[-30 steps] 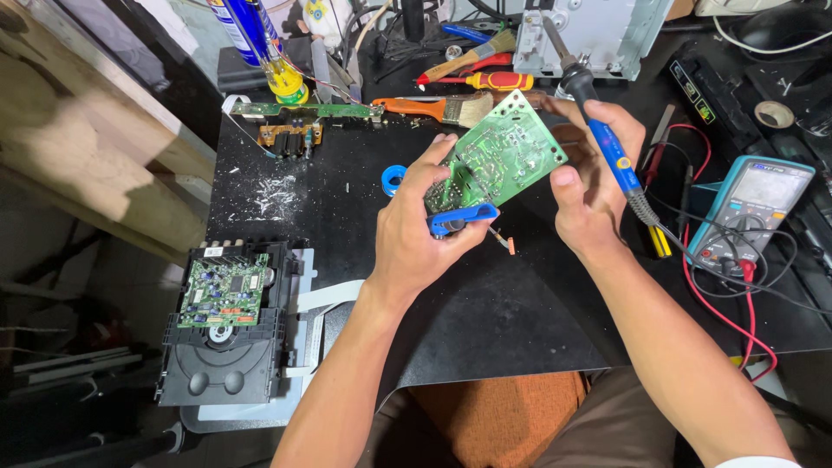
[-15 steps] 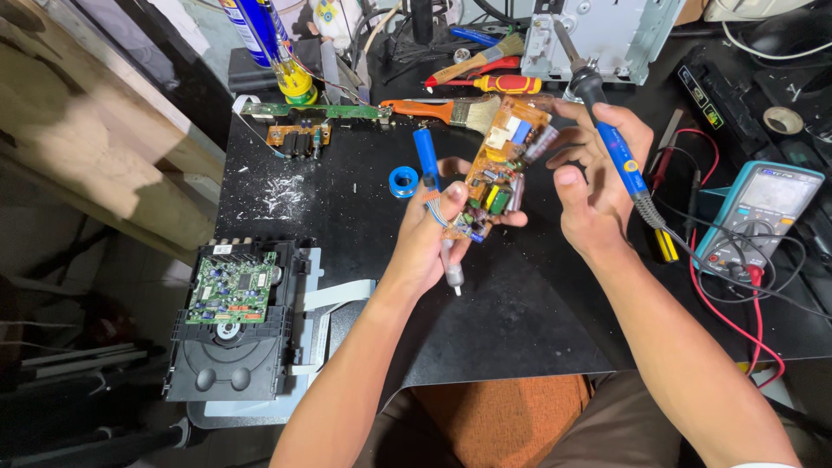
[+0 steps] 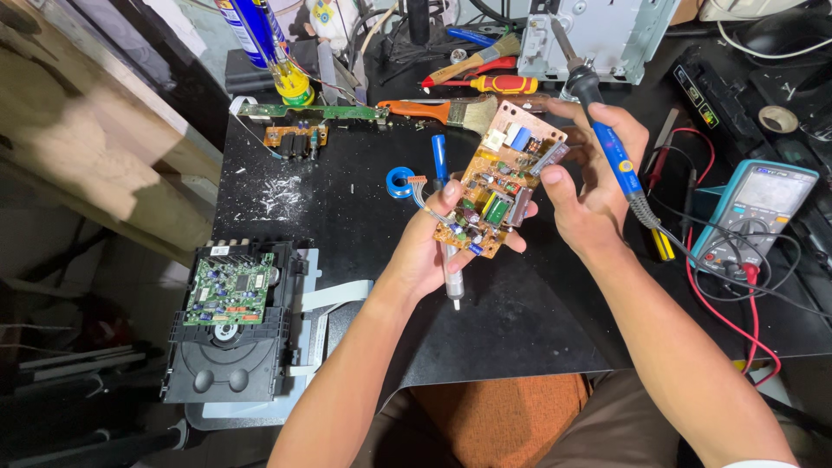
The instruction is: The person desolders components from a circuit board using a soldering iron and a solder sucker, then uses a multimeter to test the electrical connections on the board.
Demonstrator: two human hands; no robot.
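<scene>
My left hand (image 3: 433, 247) holds a brown circuit board (image 3: 500, 186) component side up, tilted over the black table (image 3: 347, 225). The same hand also pins a blue-handled, white-tipped tool (image 3: 444, 217) against the palm. My right hand (image 3: 589, 186) grips a soldering iron (image 3: 607, 143) with a blue handle, its metal tip pointing up and away. The thumb and fingers of that hand touch the board's right edge. The iron's black cable runs off to the right.
A disc drive mechanism with a green board (image 3: 230, 321) lies at the left front. A multimeter (image 3: 750, 217) with red and black leads sits right. A brush (image 3: 451, 111), screwdrivers (image 3: 490, 84), a blue solder spool (image 3: 399, 182), a long green board (image 3: 312, 113) and a metal chassis (image 3: 598, 35) crowd the back.
The board has been flipped from its green solder side to its component side and lowered slightly. Both hands stayed on it, and the blue tool now sits in the left palm.
</scene>
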